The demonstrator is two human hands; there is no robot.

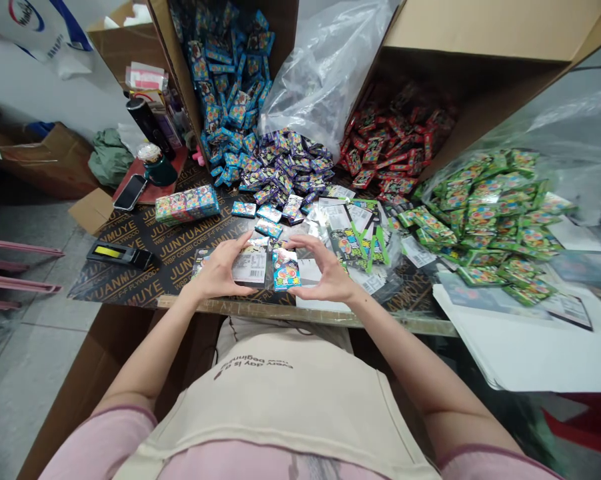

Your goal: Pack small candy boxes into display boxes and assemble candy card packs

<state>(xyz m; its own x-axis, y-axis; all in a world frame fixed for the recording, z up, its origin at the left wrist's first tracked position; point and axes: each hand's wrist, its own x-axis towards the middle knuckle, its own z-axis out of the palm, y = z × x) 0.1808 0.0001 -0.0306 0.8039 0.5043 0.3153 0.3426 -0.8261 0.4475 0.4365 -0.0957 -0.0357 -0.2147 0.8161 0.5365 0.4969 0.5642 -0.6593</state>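
At the table's near edge, my left hand (pixel 219 272) is closed, thumb and fingers gripping the sides of a flat packet with a white barcode label (pixel 253 265). Close beside it, my right hand (pixel 326 272) is curled round a small blue candy box (pixel 286 270) with a colourful print, fingers at its top and thumb at its lower edge. Loose blue boxes (pixel 268 229) lie just beyond my hands. To the right of them is a heap of clear bags and black-and-green printed cards (pixel 356 243).
Cartons spill blue boxes (pixel 230 93) and red packets (pixel 388 143); purple packets (pixel 293 163) are piled between them. Green packets (pixel 485 207) are heaped at right. A wrapped stack of boxes (pixel 188 204), tape dispenser (pixel 120 255), phone (pixel 130 192) and lidded jar (pixel 156 167) stand left.
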